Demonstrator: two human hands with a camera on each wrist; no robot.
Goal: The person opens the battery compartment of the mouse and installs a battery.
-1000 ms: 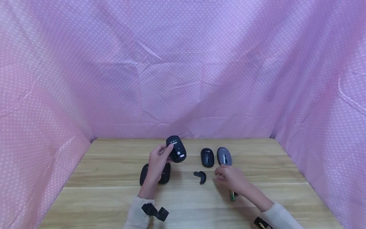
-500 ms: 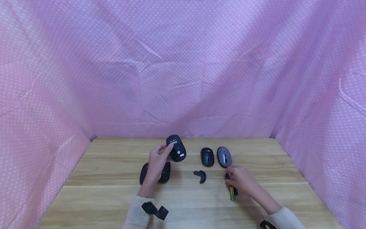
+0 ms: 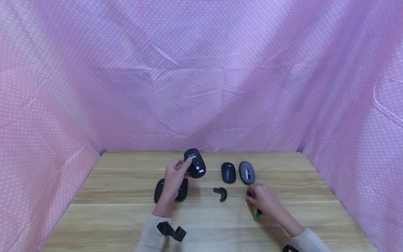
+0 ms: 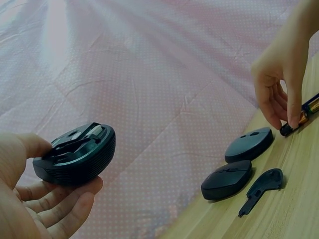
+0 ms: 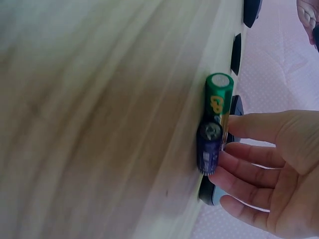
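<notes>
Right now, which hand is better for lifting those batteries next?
Probably the right hand: it's down at the batteries, while the left hand is busy holding a mouse away from them.

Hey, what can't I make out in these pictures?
Black shapes, head view: left arm hides whether they join.
Batteries, head view: partly hidden by right hand.
Held mouse, head view: lettering too small to read.
Left hand, right wrist view: cut off by picture's right edge.
</notes>
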